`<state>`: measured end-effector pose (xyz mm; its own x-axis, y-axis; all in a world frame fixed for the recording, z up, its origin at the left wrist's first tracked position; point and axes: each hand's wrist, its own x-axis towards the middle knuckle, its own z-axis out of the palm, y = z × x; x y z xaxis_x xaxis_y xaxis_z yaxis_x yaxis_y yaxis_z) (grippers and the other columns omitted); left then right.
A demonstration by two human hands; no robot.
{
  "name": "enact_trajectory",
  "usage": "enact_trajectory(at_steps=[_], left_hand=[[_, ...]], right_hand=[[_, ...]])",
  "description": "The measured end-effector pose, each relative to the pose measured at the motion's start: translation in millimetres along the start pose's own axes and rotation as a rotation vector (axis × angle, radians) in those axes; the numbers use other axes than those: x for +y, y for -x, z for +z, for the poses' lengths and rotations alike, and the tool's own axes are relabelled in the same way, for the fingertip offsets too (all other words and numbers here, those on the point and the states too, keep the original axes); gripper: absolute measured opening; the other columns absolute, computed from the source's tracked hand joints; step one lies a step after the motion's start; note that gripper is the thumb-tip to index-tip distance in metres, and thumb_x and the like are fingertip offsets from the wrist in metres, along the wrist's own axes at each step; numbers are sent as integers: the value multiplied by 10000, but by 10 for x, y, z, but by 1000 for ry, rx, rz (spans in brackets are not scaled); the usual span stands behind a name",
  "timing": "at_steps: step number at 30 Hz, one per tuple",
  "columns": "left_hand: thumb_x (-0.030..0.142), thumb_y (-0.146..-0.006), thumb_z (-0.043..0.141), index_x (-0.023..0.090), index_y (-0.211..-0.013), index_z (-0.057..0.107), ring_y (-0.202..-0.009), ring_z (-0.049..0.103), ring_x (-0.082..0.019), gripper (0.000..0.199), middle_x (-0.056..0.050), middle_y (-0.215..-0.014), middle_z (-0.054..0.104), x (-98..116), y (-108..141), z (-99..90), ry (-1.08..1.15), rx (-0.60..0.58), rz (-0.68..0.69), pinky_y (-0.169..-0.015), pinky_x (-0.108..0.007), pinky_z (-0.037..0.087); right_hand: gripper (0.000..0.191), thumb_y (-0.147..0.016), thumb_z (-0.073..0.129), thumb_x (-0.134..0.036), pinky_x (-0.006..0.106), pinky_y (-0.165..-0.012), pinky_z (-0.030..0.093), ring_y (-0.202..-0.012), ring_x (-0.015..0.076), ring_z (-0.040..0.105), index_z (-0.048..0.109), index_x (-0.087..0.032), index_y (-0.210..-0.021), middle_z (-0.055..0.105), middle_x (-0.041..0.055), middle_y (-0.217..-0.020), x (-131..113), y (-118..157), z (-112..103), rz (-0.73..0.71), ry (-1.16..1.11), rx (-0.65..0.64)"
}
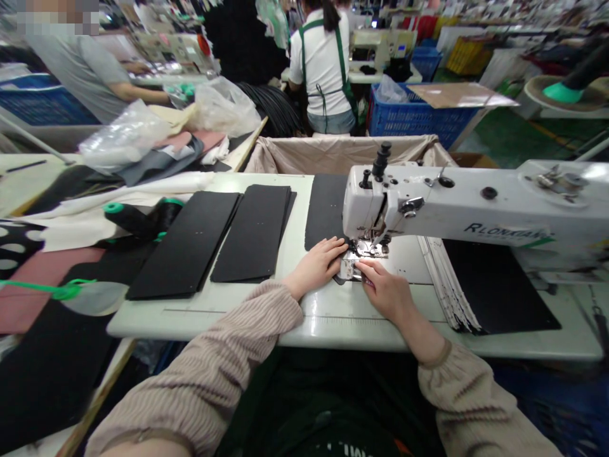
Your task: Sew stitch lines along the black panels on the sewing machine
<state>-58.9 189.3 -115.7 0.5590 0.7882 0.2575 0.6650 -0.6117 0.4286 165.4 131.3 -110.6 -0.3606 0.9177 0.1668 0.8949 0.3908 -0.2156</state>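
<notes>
1. Pinning a dark sheet piece [339, 278] at the needle area of the sewing machine. Only a small edge shows past the hands, right under the metal presser foot [366, 249]. Cannot tell from here how much of it has been stitched.
2. Left hand [314, 266]: open and flat on the piece, fingers spread toward the foot, no closed grip.
3. Right hand [383, 292]: fingers bunched at the foot's right side and down on the piece. Pinch or plain press? Cannot tell.
4. White industrial sewing machine [428, 203], "RLONXIANG" on its arm, stands over the white work table [333, 324].
5. Left of the foot: three plain black panel stacks [183, 244] [252, 231] [326, 212], neatly squared. Right of it: a black sheet pile [495, 285] with pale edging [447, 279] fanned along one side.
6. Progress, judged from the piles only: left stacks look unworked, right pile looks worked — a fair amount of left stock remains, exact counts hidden.
7. Further out: black thread cones [143, 219] with green ends, a beige-lined bin [333, 155], a blue plastic crate [419, 117], and a co-worker in a green apron [323, 63] — back turned.
</notes>
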Motion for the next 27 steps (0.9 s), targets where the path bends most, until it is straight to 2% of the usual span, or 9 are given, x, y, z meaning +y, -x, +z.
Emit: enact_trajectory(at_steps=[6, 9, 12, 14, 18, 20, 22, 24, 27], left_hand=[[318, -1000, 408, 120, -1456, 399, -1478, 244, -253, 497, -131, -1566, 333, 13, -35, 9, -58, 44, -75, -1199, -440, 250], [358, -1017, 376, 135, -1479, 369, -1378, 424, -257, 514, -144, -1455, 492, 106, -73, -60, -126, 61, -153, -1130, -424, 345], [426, -1029, 329, 147, -1464, 414, -1095, 628, -276, 524, -142, -1104, 690, 318, 4, -123, -224, 120, -315, -981, -430, 448], [490, -1004, 377, 160, -1404, 505, -1068, 625, -304, 534, -153, -1073, 678, 507, 206, -120, -309, 153, -393, -948, -447, 459], [528, -917, 545, 169, -1360, 545, -1364, 386, -395, 570, -185, -1436, 469, 837, 991, -69, -397, 184, -450, -1103, -554, 333], [502, -869, 620, 146, -1368, 512, -1419, 292, -426, 623, -183, -1504, 399, 930, 1429, -98, -380, 114, -450, -1128, -610, 284], [331, -851, 638, 163, -1371, 483, -1461, 227, -396, 568, -144, -1553, 344, 985, 1759, -181, -327, 8, -392, -1155, -613, 254], [154, -804, 590, 192, -1375, 453, -1490, 178, -335, 588, -94, -1587, 294, 1019, 1914, -284, -247, -96, -325, -1186, -588, 226], [36, -725, 522, 211, -1364, 438, -1504, 151, -265, 668, -55, -1602, 266, 1054, 1830, -382, -141, -188, -254, -1219, -545, 191]], right_hand=[[431, -935, 462, -264, 291, -674, 532, -966, 196, 677, 550, -319, -1353, 573, -4, -1400, 10, 4, 5, 10, -20, 17], [420, -929, 474, -256, 290, -685, 527, -970, 199, 674, 562, -311, -1336, 584, 7, -1385, 7, 7, 9, 15, -39, 33], [386, -923, 491, -249, 287, -710, 525, -984, 203, 667, 590, -289, -1294, 608, 29, -1346, -3, 7, -14, 21, -86, 55], [357, -925, 494, -247, 281, -730, 523, -992, 200, 662, 605, -277, -1263, 622, 36, -1318, -2, 19, -58, 17, -115, 68], [330, -932, 492, -245, 277, -770, 518, -991, 196, 660, 616, -265, -1238, 655, 45, -1242, 52, 166, -190, -3, -197, 91], [331, -936, 491, -250, 292, -803, 515, -994, 205, 661, 615, -254, -1242, 681, 52, -1182, 102, 327, -244, 3, -275, 101], [322, -946, 490, -281, 306, -825, 513, -979, 209, 668, 621, -237, -1236, 705, 57, -1135, 150, 530, -275, 49, -376, 121], [314, -959, 485, -328, 303, -800, 520, -908, 199, 684, 634, -231, -1218, 725, 54, -1089, 182, 743, -288, 133, -482, 141], [313, -972, 471, -371, 299, -799, 521, -895, 196, 691, 652, -232, -1186, 733, 51, -1072, 200, 1023, -300, 251, -592, 176]])
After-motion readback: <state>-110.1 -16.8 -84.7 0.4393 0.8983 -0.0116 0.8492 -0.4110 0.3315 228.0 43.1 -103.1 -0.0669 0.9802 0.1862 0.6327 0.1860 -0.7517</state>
